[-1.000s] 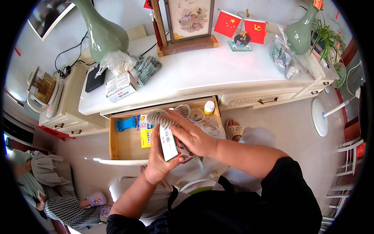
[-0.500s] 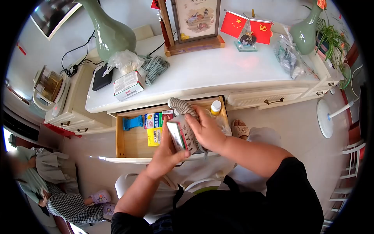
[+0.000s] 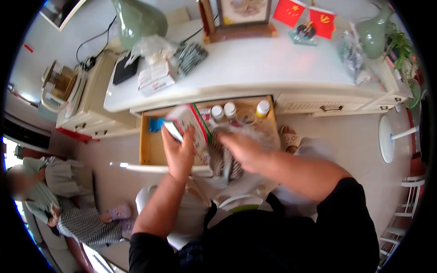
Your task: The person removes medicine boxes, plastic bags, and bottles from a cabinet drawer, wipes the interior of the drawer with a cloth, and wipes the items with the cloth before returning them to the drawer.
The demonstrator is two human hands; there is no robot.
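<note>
Over the open drawer (image 3: pixel 145 150), my left hand (image 3: pixel 179 152) holds a white carton (image 3: pixel 191 125) with red and green edges, tilted. My right hand (image 3: pixel 246 150), smeared by motion, is closed on a grey striped cloth (image 3: pixel 223 161) that hangs down over the drawer front beside the carton. Inside the drawer are white bottles (image 3: pixel 217 112) with white caps, one with a yellow label (image 3: pixel 262 109), and a blue object (image 3: pixel 156 124) at the left. Clear plastic (image 3: pixel 261 129) lies at the drawer's right side. The carton hides part of the drawer.
On the white cabinet top (image 3: pixel 264 66) stand a white box (image 3: pixel 156 78), a bunched striped cloth (image 3: pixel 190 57), a plastic bag (image 3: pixel 154 48), green vases (image 3: pixel 141 22) and small red flags (image 3: pixel 322 22). A seated person (image 3: pixel 68 195) is at the left, a fan base (image 3: pixel 386 139) at the right.
The carton and the striped cloth, together before, are now apart. My left hand has turned the carton up and left; my right hand has drawn the cloth lower. The view has shifted.
</note>
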